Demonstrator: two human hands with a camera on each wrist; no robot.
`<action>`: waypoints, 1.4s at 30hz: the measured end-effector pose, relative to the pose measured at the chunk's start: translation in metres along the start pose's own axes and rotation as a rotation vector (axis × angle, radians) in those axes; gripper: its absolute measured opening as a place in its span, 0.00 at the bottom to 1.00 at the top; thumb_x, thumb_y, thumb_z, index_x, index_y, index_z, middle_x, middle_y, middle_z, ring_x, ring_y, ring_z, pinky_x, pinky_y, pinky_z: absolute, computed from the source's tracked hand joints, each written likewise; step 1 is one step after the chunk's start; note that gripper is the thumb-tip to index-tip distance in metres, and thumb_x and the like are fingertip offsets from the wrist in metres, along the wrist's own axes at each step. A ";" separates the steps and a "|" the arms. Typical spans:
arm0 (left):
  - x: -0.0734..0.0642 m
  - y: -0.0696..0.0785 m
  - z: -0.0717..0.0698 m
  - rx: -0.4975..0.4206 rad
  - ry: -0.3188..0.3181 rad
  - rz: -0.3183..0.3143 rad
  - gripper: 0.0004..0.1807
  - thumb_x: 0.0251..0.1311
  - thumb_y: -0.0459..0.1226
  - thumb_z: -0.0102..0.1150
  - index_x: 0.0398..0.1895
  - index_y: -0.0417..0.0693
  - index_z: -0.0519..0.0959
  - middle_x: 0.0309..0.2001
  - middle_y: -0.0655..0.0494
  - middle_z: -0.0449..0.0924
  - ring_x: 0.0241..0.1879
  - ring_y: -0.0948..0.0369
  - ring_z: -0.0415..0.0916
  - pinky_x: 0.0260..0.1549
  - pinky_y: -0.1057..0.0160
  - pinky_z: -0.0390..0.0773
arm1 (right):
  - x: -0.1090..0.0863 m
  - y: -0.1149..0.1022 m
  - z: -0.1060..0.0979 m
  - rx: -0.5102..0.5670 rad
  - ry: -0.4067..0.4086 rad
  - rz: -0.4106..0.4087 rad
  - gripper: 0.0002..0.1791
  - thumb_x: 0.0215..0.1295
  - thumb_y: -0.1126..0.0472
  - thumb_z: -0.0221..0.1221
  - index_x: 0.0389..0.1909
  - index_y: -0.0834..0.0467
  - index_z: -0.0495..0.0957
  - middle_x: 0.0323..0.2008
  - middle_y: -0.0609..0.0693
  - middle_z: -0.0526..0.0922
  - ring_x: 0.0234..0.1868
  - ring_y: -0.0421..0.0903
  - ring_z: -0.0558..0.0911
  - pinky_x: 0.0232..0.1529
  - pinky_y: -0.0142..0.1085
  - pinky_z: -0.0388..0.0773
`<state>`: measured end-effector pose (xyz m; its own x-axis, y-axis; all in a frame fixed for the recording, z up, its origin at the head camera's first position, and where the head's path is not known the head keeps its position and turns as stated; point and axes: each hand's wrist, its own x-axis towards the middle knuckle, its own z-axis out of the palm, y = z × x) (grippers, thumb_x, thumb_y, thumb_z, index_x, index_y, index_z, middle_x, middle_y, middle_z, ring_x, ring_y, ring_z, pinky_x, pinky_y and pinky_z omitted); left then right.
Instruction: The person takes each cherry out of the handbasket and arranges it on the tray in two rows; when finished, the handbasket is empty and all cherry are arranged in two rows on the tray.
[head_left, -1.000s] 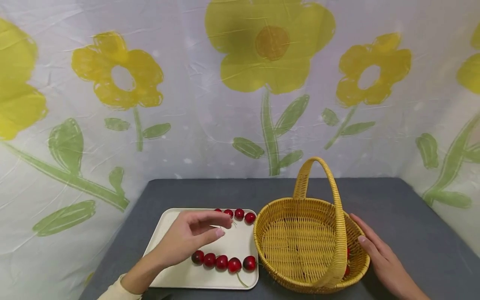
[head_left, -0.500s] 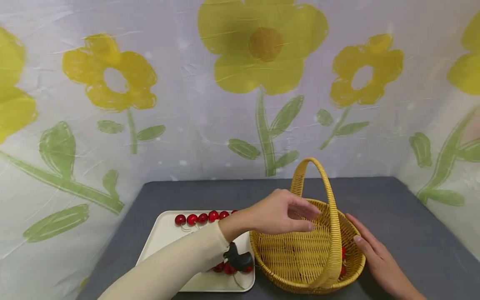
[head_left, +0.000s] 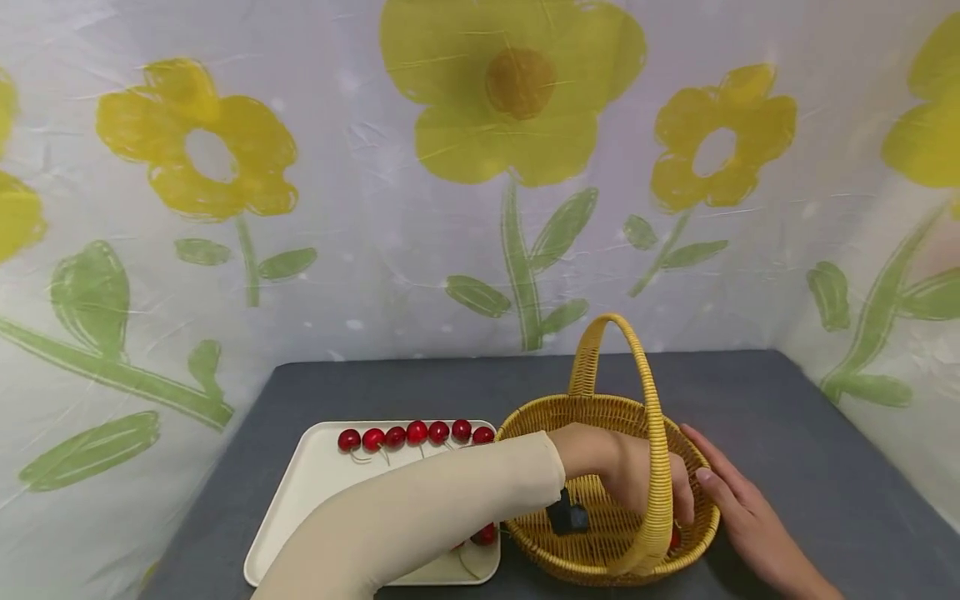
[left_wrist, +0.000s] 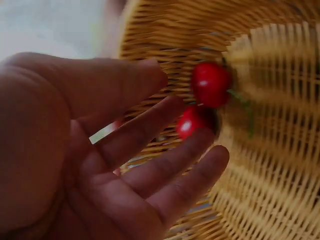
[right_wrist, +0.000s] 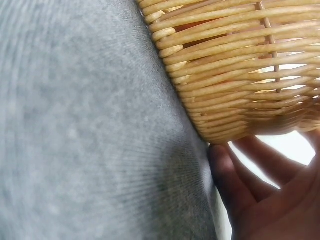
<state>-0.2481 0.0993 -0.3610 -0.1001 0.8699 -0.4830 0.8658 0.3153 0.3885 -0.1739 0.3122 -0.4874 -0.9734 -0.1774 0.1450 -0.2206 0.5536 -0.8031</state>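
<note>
My left hand (head_left: 632, 477) reaches down into a yellow wicker basket (head_left: 536, 552), beneath its tall handle (head_left: 587, 367). In the left wrist view its fingers are extended, slightly bent, and nothing is held. Just beyond the fingertips two red cherries lie against the basket wall: an upper cherry (left_wrist: 211, 84) with a green stem, and a lower cherry (left_wrist: 191, 121) that one finger overlaps. My right hand (head_left: 757, 521) rests against the basket's right side with straight fingers. Low on the woven wall (right_wrist: 235, 75), fingertips touch it in the right wrist view.
Left of the basket stands a white tray (head_left: 300, 492) with a row of cherries (head_left: 417, 432) along its back edge. More cherries (head_left: 486, 534) sit near its front, partly covered by the left sleeve (head_left: 435, 508). Grey cloth (head_left: 810, 433) covers the table; a flowered curtain hangs behind.
My left hand has moved right from over the tray, passed above the basket's rim and gone down inside it. The right hand stays at the basket's side. The view has shifted slightly.
</note>
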 end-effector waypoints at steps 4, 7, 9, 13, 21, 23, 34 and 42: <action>0.003 0.001 0.013 0.103 -0.022 -0.041 0.14 0.84 0.41 0.54 0.57 0.57 0.89 0.50 0.70 0.87 0.44 0.78 0.75 0.48 0.85 0.67 | 0.001 -0.002 0.001 -0.006 0.004 0.002 0.31 0.93 0.51 0.41 0.90 0.36 0.51 0.87 0.55 0.58 0.70 0.13 0.58 0.57 0.20 0.73; 0.003 0.001 0.022 0.224 0.015 -0.144 0.10 0.82 0.42 0.57 0.37 0.58 0.82 0.33 0.68 0.74 0.34 0.72 0.64 0.39 0.80 0.61 | 0.000 -0.003 0.001 -0.013 0.009 0.009 0.30 0.93 0.50 0.41 0.89 0.32 0.51 0.87 0.55 0.58 0.71 0.11 0.55 0.57 0.16 0.69; 0.003 0.000 0.026 0.293 0.032 -0.208 0.12 0.80 0.41 0.60 0.32 0.58 0.76 0.31 0.65 0.66 0.33 0.68 0.60 0.37 0.76 0.59 | -0.001 -0.003 0.001 -0.018 0.014 0.011 0.30 0.93 0.49 0.41 0.89 0.33 0.51 0.87 0.55 0.58 0.71 0.10 0.53 0.57 0.14 0.67; -0.002 -0.004 0.026 0.190 0.076 -0.313 0.08 0.76 0.36 0.65 0.43 0.63 0.89 0.43 0.72 0.81 0.43 0.70 0.69 0.39 0.76 0.67 | -0.001 -0.004 0.001 -0.015 0.009 0.012 0.31 0.93 0.49 0.40 0.90 0.37 0.50 0.87 0.56 0.57 0.71 0.10 0.53 0.57 0.14 0.67; -0.012 -0.011 0.026 0.123 0.010 -0.294 0.11 0.70 0.41 0.75 0.51 0.70 0.93 0.55 0.76 0.85 0.52 0.73 0.76 0.46 0.75 0.76 | -0.001 0.000 0.000 -0.019 0.011 0.033 0.30 0.93 0.48 0.40 0.90 0.34 0.50 0.87 0.55 0.57 0.70 0.09 0.53 0.56 0.14 0.66; -0.012 -0.009 0.028 0.142 -0.008 -0.282 0.10 0.69 0.40 0.76 0.48 0.69 0.93 0.52 0.76 0.84 0.50 0.74 0.75 0.46 0.76 0.75 | -0.001 0.000 0.000 -0.014 0.011 0.032 0.30 0.93 0.49 0.40 0.90 0.35 0.50 0.87 0.55 0.57 0.70 0.09 0.53 0.56 0.13 0.65; -0.020 -0.014 0.035 0.138 0.054 -0.335 0.06 0.68 0.41 0.77 0.43 0.66 0.92 0.44 0.75 0.85 0.46 0.74 0.78 0.43 0.75 0.79 | 0.001 -0.001 0.001 -0.047 0.012 0.047 0.30 0.93 0.48 0.40 0.89 0.32 0.49 0.88 0.54 0.57 0.72 0.13 0.53 0.55 0.13 0.65; -0.029 -0.010 0.030 0.117 0.101 -0.337 0.11 0.69 0.34 0.73 0.44 0.65 0.90 0.49 0.72 0.82 0.46 0.71 0.74 0.36 0.73 0.78 | 0.001 -0.001 0.001 -0.034 0.013 0.043 0.31 0.93 0.49 0.40 0.90 0.35 0.50 0.88 0.55 0.57 0.70 0.10 0.53 0.55 0.12 0.64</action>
<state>-0.2390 0.0592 -0.3741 -0.4317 0.7598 -0.4862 0.8259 0.5496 0.1255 -0.1742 0.3105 -0.4873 -0.9826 -0.1428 0.1184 -0.1805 0.5881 -0.7884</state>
